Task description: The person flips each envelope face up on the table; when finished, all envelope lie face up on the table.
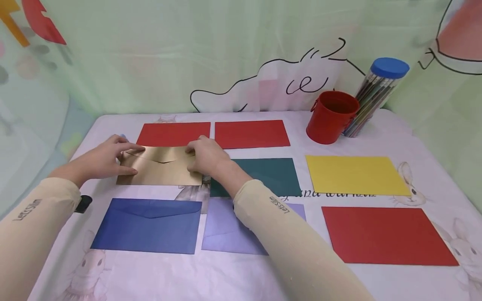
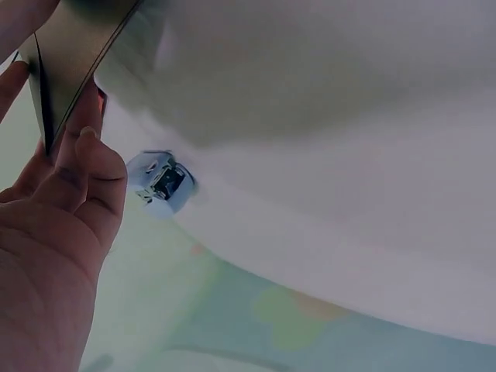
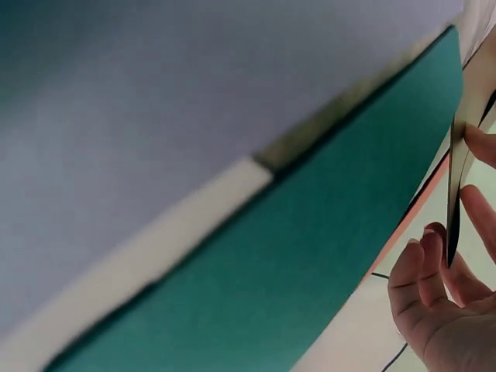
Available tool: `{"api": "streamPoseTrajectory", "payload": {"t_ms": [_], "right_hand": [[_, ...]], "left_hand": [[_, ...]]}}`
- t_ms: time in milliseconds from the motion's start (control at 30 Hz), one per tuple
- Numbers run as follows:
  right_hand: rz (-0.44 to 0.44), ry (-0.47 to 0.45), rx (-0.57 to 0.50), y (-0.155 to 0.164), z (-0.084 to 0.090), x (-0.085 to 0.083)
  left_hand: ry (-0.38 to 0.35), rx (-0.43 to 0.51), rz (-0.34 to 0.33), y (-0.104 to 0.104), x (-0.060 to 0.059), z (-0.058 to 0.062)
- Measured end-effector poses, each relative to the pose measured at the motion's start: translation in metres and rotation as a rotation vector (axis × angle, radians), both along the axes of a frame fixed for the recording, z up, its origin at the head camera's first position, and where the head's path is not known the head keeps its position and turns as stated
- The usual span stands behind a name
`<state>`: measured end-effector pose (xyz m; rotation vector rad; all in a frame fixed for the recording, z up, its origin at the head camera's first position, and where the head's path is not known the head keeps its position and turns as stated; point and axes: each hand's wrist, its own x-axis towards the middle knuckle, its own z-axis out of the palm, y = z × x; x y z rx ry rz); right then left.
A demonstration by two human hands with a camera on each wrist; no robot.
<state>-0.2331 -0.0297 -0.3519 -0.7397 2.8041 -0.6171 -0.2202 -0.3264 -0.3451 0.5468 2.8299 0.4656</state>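
Gripping a gold envelope (image 1: 162, 170) at both ends, a person in beige sleeves (image 1: 45, 225) works over a cloth-covered tabletop (image 1: 158, 276). The left hand (image 1: 101, 161), at the envelope's 9 o'clock, pinches that end between thumb and fingers; the right hand (image 1: 208, 156), near 3 o'clock, pinches the opposite end, some of its fingers behind the paper in the right wrist view. The envelope, between 9 and 10 o'clock from the tabletop's middle, shows its flap side, a narrow dark gap at the flap's tip.

Around it, a red paper rectangle (image 1: 169, 131) lies partly hidden at 12 o'clock, and a second red rectangle (image 1: 254, 133) just past 2. A dark green rectangle (image 1: 271, 171) lies at 3 o'clock, partly behind the right arm, with a yellow rectangle (image 1: 354, 175) farther out. A blue envelope (image 1: 147, 230) rests at 6 o'clock, a lavender envelope (image 1: 222, 225) at 4, partly covered by a sleeve, and a third red rectangle (image 1: 389, 236) well apart, between 3 and 4.

Between 2 and 3 o'clock, a red bucket (image 1: 323, 125) stands just beside a clear tube (image 1: 370, 104) of slim sticks, capped by a blue lid (image 1: 389, 69).
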Motion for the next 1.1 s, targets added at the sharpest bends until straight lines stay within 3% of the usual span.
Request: {"api": "streamPoseTrajectory", "payload": {"t_ms": [200,300,467,567,667,867,967,1100], "right_hand": [[0.016,-0.021,0.005,0.001,0.003,-0.005],[0.015,-0.013,0.06,-0.001,0.005,-0.005],[-0.013,0.066,0.285,-0.005,0.007,-0.001],[-0.009,0.094,0.346,-0.006,0.007,-0.005],[0.014,0.073,0.289,-0.005,0.006,-0.014],[0.035,0.056,0.121,-0.001,0.004,-0.048],[0.04,0.007,0.119,0.001,0.002,-0.063],[0.058,-0.075,0.137,0.001,-0.002,-0.075]], "left_hand": [[0.004,-0.011,-0.033,-0.003,-0.006,0.001],[-0.008,-0.026,-0.04,-0.001,-0.005,0.002],[0.005,-0.21,-0.059,0.01,-0.003,0.004],[0.035,-0.309,-0.073,0.019,-0.01,0.006],[0.06,-0.299,-0.065,0.027,-0.024,0.007],[0.052,-0.171,0.039,0.028,-0.05,0.009],[0.008,-0.132,0.069,0.029,-0.06,0.006],[-0.045,-0.135,0.05,0.034,-0.071,-0.001]]}}
